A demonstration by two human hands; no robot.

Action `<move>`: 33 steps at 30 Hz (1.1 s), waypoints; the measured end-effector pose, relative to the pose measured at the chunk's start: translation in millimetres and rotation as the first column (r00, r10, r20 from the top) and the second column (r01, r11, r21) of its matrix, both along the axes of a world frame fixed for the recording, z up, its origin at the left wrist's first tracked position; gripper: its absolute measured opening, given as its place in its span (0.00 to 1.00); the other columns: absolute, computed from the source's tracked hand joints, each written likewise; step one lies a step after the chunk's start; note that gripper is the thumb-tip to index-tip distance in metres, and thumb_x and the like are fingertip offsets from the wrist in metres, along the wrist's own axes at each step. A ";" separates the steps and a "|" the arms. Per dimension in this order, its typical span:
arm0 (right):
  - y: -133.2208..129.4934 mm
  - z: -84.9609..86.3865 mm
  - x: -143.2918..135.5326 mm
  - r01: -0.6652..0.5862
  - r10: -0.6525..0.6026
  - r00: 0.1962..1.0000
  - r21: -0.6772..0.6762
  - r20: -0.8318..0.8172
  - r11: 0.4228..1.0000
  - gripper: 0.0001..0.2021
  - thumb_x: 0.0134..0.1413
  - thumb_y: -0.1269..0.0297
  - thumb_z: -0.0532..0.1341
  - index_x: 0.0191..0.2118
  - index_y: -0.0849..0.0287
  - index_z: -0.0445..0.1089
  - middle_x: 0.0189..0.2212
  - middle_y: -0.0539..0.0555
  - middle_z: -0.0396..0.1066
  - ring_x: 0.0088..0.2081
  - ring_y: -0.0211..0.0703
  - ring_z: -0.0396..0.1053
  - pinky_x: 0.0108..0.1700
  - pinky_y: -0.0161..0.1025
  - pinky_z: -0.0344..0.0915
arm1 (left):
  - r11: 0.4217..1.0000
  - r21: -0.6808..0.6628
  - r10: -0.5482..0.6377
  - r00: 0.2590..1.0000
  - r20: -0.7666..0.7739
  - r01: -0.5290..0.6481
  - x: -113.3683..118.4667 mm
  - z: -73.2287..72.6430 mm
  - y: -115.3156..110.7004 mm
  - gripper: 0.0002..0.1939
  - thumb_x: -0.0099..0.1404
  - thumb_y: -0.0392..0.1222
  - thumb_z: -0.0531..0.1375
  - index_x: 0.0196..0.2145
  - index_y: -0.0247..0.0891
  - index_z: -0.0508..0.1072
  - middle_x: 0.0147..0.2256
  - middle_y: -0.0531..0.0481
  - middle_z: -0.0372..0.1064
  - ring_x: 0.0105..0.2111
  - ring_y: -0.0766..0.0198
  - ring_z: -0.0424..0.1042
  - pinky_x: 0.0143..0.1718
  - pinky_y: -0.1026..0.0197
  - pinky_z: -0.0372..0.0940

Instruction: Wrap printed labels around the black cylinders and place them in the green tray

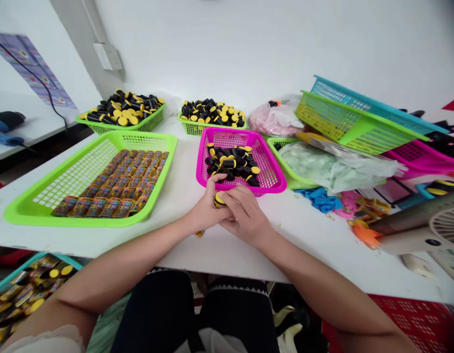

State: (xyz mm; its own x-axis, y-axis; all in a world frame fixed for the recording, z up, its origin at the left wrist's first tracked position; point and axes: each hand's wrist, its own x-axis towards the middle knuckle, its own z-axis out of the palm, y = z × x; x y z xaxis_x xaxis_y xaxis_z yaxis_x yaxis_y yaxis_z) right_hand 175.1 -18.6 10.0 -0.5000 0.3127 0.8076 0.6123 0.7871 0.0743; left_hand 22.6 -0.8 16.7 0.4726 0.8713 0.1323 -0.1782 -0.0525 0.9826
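Observation:
Close to the table's front edge, my left hand and my right hand meet around one small black canister with a yellow cap. Fingers of both hands are closed on it, and most of its body is hidden by them. Just beyond my fingers stands a magenta basket with loose black-and-yellow canisters heaped inside. On the table under my left wrist lies a small orange printed piece, partly covered. To the left, a large lime-green basket holds rows of canisters in printed wraps.
Two green baskets of canisters stand at the back. On the right are stacked baskets, plastic bags, blue balloon-like pieces and a fan-like device. A teal basket of wrapped canisters sits low left.

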 end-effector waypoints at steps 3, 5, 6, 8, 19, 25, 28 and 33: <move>0.3 -1.6 -2.2 -0.039 0.039 0.999 0.005 0.019 0.999 0.26 0.57 0.71 0.60 0.60 0.59 0.58 0.45 0.62 0.72 0.51 0.54 0.70 0.55 0.57 0.70 | 0.993 0.112 -0.033 0.999 0.006 0.032 -4.5 -1.4 2.9 0.46 0.51 0.29 0.60 0.62 0.36 0.40 0.18 0.68 0.60 0.17 0.71 0.66 0.20 0.71 0.59; -0.4 -3.1 -3.3 -0.069 0.069 0.998 0.006 0.006 0.998 0.26 0.56 0.72 0.60 0.60 0.61 0.58 0.47 0.62 0.72 0.53 0.53 0.69 0.57 0.57 0.69 | 0.986 0.124 -0.119 0.992 0.034 0.114 -7.9 -2.3 4.3 0.48 0.53 0.29 0.60 0.63 0.37 0.35 0.19 0.67 0.63 0.17 0.70 0.67 0.21 0.70 0.61; -1.0 -3.8 -3.2 -0.077 0.077 0.997 0.009 -0.003 0.997 0.26 0.56 0.72 0.60 0.60 0.61 0.58 0.47 0.62 0.72 0.54 0.53 0.69 0.57 0.57 0.69 | 0.983 0.120 -0.149 0.987 0.051 0.142 -9.2 -2.5 4.5 0.48 0.53 0.29 0.60 0.63 0.37 0.34 0.18 0.67 0.63 0.17 0.71 0.66 0.21 0.70 0.61; -2.1 -4.7 -1.8 -0.086 0.086 0.996 0.029 -0.016 0.996 0.26 0.56 0.70 0.62 0.60 0.61 0.59 0.47 0.62 0.72 0.56 0.53 0.68 0.58 0.57 0.69 | 0.981 0.112 -0.166 0.984 0.069 0.158 -10.9 -2.1 3.8 0.48 0.53 0.29 0.60 0.63 0.38 0.35 0.18 0.69 0.60 0.16 0.73 0.63 0.21 0.72 0.58; -10.1 1.0 -3.2 -0.176 0.177 0.984 0.064 0.001 0.982 0.23 0.57 0.67 0.64 0.57 0.62 0.63 0.43 0.60 0.74 0.52 0.52 0.70 0.58 0.57 0.68 | 0.881 0.271 -0.366 0.922 -0.126 0.387 -25.9 14.7 3.3 0.45 0.53 0.36 0.67 0.61 0.44 0.44 0.41 0.48 0.67 0.36 0.63 0.73 0.33 0.63 0.69; -8.7 19.2 6.1 -0.135 0.130 0.987 -0.051 -0.097 0.989 0.31 0.53 0.53 0.66 0.61 0.52 0.60 0.48 0.59 0.72 0.53 0.54 0.69 0.56 0.55 0.67 | 0.831 0.555 0.248 0.866 -0.433 0.039 -57.8 54.2 -36.2 0.17 0.64 0.42 0.61 0.49 0.41 0.61 0.38 0.51 0.69 0.34 0.66 0.71 0.37 0.64 0.68; 18.6 44.4 25.0 0.031 -0.029 1.000 -0.396 0.012 0.918 0.20 0.63 0.50 0.55 0.54 0.55 0.68 0.48 0.59 0.74 0.51 0.52 0.72 0.54 0.51 0.67 | 0.761 0.648 0.485 0.686 -0.542 -0.026 -98.2 79.2 -44.4 0.14 0.62 0.48 0.63 0.42 0.41 0.69 0.35 0.52 0.72 0.31 0.66 0.71 0.33 0.64 0.66; 91.6 65.3 50.5 0.747 -0.315 0.664 -0.613 0.678 0.256 0.15 0.56 0.57 0.61 0.44 0.61 0.75 0.41 0.63 0.77 0.43 0.54 0.76 0.41 0.42 0.68 | 0.744 0.659 0.638 0.410 -0.652 -0.109 -163.8 112.9 -6.6 0.18 0.59 0.57 0.63 0.37 0.40 0.75 0.39 0.49 0.75 0.36 0.59 0.72 0.41 0.58 0.68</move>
State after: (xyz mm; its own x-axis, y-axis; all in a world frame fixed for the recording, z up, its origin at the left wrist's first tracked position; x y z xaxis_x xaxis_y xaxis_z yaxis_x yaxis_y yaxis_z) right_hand 225.7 73.0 75.3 -0.0827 0.9756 -0.2033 0.9964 0.0768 -0.0371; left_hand -141.2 -7.4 129.6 0.2184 0.9234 0.3156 0.8227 -0.3481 0.4494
